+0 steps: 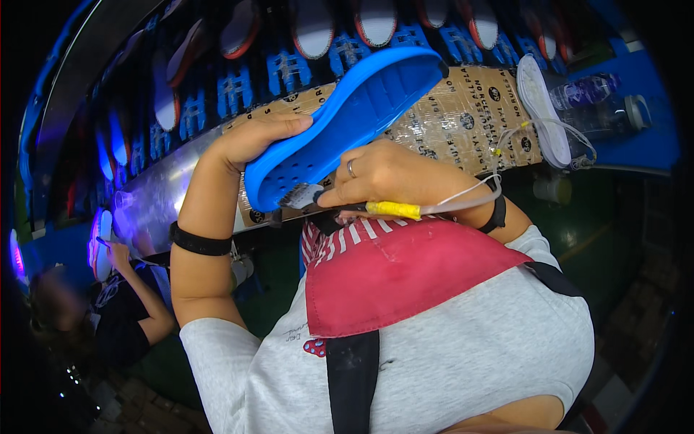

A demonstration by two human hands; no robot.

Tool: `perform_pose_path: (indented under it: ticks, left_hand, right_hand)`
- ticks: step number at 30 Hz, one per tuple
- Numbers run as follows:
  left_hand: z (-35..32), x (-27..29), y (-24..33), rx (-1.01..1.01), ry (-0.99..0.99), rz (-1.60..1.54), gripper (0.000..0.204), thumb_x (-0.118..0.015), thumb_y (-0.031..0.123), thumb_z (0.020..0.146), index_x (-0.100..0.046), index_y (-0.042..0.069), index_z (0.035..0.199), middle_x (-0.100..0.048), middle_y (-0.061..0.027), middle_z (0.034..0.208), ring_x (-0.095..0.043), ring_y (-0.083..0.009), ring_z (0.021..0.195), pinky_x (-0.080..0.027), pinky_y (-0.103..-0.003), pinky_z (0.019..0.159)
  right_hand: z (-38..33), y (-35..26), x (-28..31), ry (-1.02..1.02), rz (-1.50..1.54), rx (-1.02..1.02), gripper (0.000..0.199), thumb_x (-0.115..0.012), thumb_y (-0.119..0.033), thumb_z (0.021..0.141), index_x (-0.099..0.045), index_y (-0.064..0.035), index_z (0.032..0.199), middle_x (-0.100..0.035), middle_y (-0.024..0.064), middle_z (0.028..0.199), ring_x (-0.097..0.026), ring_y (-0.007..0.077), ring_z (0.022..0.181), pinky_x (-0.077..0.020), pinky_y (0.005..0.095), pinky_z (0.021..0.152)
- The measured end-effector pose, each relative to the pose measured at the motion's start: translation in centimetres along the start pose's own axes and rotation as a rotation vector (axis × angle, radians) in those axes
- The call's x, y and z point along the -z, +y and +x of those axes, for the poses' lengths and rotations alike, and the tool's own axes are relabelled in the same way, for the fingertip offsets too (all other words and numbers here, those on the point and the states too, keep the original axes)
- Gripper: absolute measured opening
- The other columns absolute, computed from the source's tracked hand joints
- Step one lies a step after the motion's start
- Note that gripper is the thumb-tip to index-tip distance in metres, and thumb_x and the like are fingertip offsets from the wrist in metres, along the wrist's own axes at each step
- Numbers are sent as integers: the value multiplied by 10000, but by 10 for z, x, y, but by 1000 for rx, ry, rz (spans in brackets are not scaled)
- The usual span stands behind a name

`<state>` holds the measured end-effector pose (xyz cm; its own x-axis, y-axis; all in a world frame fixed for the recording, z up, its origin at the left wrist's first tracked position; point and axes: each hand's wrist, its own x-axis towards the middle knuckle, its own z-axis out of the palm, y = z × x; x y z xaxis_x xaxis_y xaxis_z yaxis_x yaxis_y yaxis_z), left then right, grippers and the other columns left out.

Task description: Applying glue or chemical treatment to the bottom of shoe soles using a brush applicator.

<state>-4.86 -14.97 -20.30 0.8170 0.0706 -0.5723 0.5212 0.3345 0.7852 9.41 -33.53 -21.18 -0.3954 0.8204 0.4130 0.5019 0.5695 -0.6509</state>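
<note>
While left hand grips one blue sole, right hand, one brush

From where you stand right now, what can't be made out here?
In the head view:
- Most fingers of the left hand: behind the blue sole.
- The blue sole's underside: turned away from the camera.
- The grip of the brush: covered by the right hand.
- Upper ends of some white soles: cut off by the top edge.

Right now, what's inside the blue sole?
Inside the blue sole are small holes near one end and ridges toward the other. The brush overlaps the holed end; it and the right hand hide what is behind them.
</note>
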Motion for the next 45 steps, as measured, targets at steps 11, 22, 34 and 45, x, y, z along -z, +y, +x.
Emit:
perform_pose_path:
  ticks: [11, 22, 34, 45]
  left_hand:
    - [-4, 12, -1, 117, 6, 101, 442, -542, 355, 869, -571, -4, 1124, -629, -140, 1012, -629, -183, 839, -513, -298, 747]
    - [-16, 25, -7, 163, 45, 172, 422, -563, 306, 853, -575, -41, 1093, -634, -165, 985, -632, -208, 850, -505, -310, 776]
    - [-2, 32, -84, -83, 151, -622, 426, -456, 280, 919, -457, -8, 1233, -574, -170, 1132, -607, -262, 959, -506, -386, 833]
    - [18, -35, -141, -626, 24, -1097, 964, -332, 769, 737, -218, 75, 1396, -282, -240, 1384, -333, -451, 1227, -372, -626, 897]
  right_hand:
    - [-8, 4, 4, 39, -65, -41, 261, -652, -92, 653, -670, -128, 911, -600, 82, 696, -587, 250, 683, -468, 354, 599]
    - [-21, 16, 8, 66, -125, -8, 299, -694, -68, 682, -676, -169, 963, -529, 37, 624, -535, 194, 594, -444, 293, 533]
    - [-33, 26, 23, 202, 79, -110, 267, -736, -97, 676, -673, -58, 933, -618, 85, 689, -584, 220, 616, -466, 294, 584]
    - [-36, 32, 19, 408, 148, -314, 276, -713, -82, 699, -658, -18, 961, -654, 112, 761, -621, 203, 657, -464, 283, 600]
